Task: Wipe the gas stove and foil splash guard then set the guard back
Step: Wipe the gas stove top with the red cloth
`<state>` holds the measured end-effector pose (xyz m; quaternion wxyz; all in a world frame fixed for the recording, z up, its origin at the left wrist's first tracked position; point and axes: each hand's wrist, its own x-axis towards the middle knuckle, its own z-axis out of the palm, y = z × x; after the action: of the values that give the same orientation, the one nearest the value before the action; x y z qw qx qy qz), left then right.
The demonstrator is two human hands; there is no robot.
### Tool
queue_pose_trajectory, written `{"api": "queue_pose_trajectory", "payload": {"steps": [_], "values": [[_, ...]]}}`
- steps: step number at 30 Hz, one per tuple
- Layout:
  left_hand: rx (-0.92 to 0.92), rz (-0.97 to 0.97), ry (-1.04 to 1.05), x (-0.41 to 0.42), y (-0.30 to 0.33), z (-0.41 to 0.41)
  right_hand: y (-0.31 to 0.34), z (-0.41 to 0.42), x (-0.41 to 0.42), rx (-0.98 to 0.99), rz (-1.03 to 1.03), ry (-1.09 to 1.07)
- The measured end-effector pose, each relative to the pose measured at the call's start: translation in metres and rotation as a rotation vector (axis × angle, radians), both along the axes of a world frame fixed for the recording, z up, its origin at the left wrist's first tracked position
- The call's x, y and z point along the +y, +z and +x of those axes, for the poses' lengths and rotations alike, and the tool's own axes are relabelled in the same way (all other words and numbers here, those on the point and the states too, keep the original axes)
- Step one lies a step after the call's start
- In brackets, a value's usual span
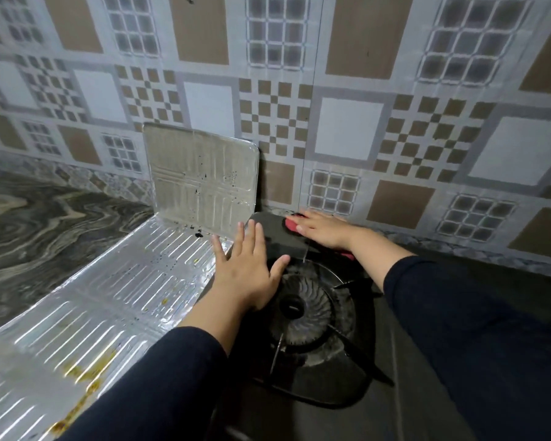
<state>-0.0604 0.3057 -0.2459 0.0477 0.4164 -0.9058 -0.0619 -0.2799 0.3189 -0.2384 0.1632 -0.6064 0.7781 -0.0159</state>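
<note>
The black gas stove (299, 405) fills the lower middle, its round burner (303, 307) under a dark pan support. The foil splash guard (115, 281) lies folded out to the left of the stove, with one panel (201, 179) standing upright against the tiled wall. Yellow-brown grease stains and dark specks mark the foil. My left hand (248, 268) lies flat with fingers spread, across the stove's left edge and the foil's rim. My right hand (322, 229) presses on a red cloth (291, 223) at the stove's back edge, near the wall.
A patterned tiled wall (350, 128) rises right behind the stove. A dark marbled countertop (39, 224) stretches away to the left of the foil. Both forearms are in dark sleeves.
</note>
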Motion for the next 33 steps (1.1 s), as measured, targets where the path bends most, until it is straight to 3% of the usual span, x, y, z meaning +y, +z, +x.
{"api": "queue_pose_trajectory", "payload": {"steps": [8,17,24,33], "values": [[0.002,-0.011,0.010,-0.003,-0.001,-0.002,0.003,0.033,-0.061,-0.262,-0.030,0.081],[0.004,-0.027,0.004,-0.002,0.000,-0.001,0.005,0.003,-0.014,-0.192,-0.009,0.150],[-0.026,-0.010,-0.002,-0.001,0.004,0.001,0.004,-0.017,0.042,-0.346,-0.090,-0.003],[-0.021,0.015,-0.050,-0.001,0.005,0.004,-0.003,0.010,0.135,-0.056,-0.178,-0.346]]}}
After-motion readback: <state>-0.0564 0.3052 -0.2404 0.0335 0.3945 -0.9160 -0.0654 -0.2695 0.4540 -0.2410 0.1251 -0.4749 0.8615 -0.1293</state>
